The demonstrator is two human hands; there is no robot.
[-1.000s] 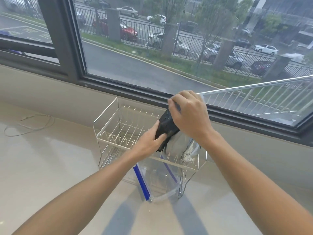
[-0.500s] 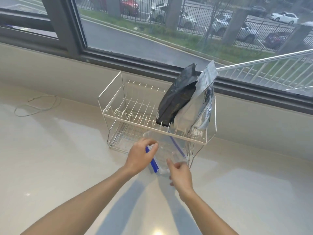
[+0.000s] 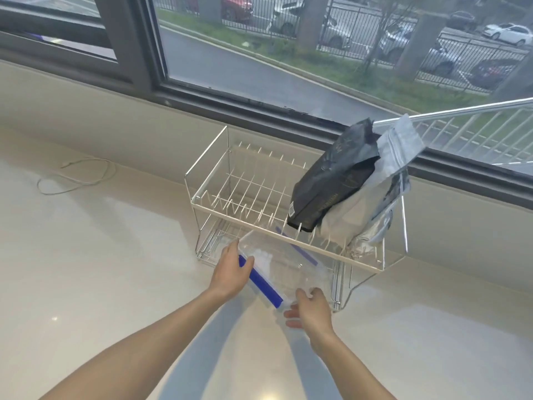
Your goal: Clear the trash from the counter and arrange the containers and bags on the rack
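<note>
A white two-tier wire rack stands on the pale counter by the window. On the right of its top tier a black bag leans upright against a silver-white zip bag. A clear plastic container with blue side clips lies half inside the lower tier, its near end sticking out toward me. My left hand grips its left side at the blue clip. My right hand holds its near right corner from below.
A thin pale cord lies looped on the counter to the left of the rack. A low wall and dark window frame run close behind the rack. A metal rail crosses at the upper right.
Both hands let go of the black bag on the top tier and dropped to the clear container at the lower tier, now gripping it on both sides. The view moved closer.
</note>
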